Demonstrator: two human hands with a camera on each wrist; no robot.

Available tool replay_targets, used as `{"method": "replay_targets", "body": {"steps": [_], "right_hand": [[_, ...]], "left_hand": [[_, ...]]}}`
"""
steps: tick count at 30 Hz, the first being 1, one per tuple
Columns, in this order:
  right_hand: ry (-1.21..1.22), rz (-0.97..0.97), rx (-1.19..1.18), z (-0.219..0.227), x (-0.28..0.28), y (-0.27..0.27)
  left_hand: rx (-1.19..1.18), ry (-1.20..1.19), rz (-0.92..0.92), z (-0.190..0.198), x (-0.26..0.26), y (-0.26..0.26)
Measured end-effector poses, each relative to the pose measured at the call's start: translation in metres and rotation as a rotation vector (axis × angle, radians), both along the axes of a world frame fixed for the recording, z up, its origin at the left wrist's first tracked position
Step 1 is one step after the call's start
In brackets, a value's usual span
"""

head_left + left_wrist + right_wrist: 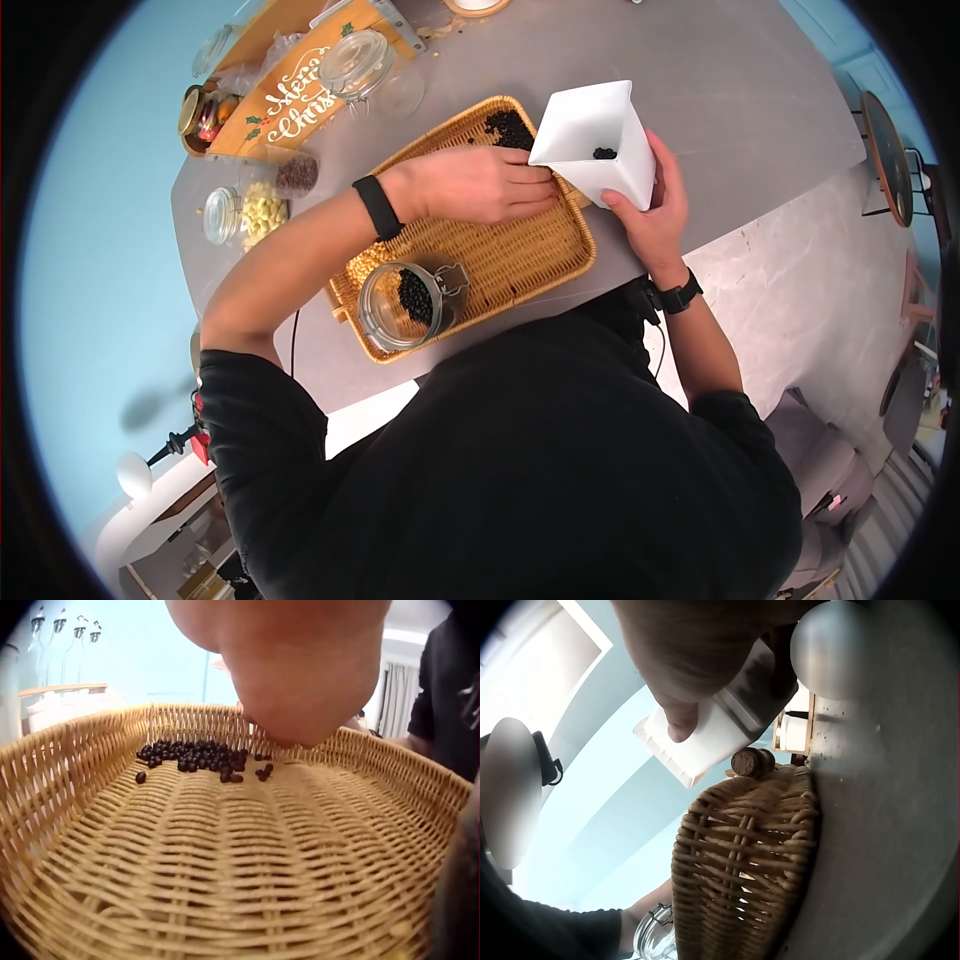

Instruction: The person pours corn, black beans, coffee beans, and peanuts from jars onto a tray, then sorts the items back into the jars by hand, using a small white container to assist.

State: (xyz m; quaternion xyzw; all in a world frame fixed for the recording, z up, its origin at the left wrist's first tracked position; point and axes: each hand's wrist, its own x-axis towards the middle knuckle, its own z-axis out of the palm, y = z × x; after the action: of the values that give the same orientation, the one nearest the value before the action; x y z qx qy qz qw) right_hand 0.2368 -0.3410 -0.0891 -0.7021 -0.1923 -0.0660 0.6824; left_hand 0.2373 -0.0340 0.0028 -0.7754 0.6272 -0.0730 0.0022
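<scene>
A woven tray (480, 262) holds black beans (510, 128) at its far end, yellow kernels (368, 262) and a tilted glass jar (400, 305) with black beans inside. Over the tray is my left hand (470, 184), its bent fingers beside the white container (590, 130); their tips are hidden, so any beans held cannot be made out. In the left wrist view that hand (300, 667) hangs by the bean pile (199, 755). My right hand (655, 215) grips the white container, tilted above the tray's right edge, with some black beans inside. The right wrist view shows its thumb on the white wall (712, 739).
Behind the tray stand an open glass jar (385, 85) and a wooden "Merry Christmas" box (290, 100). To the left are a jar of pale pieces (255, 215) and a container of dark red beans (297, 175). The grey table's (740, 110) edge runs below the right hand.
</scene>
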Motion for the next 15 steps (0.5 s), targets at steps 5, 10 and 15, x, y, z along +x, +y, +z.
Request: {"method": "replay_targets", "body": {"steps": [5,10,15], "right_hand": [[0.002,0.001,0.003,0.001,0.000,-0.001],[0.005,0.003,0.019,0.001,0.000,0.000],[0.001,0.000,0.009,-0.001,0.000,-0.001]], "left_hand": [[0.060,-0.041,-0.037,-0.004,0.010,0.014],[0.122,-0.136,0.127,0.002,0.009,0.035],[0.051,0.175,0.534,0.002,-0.011,0.028]]}}
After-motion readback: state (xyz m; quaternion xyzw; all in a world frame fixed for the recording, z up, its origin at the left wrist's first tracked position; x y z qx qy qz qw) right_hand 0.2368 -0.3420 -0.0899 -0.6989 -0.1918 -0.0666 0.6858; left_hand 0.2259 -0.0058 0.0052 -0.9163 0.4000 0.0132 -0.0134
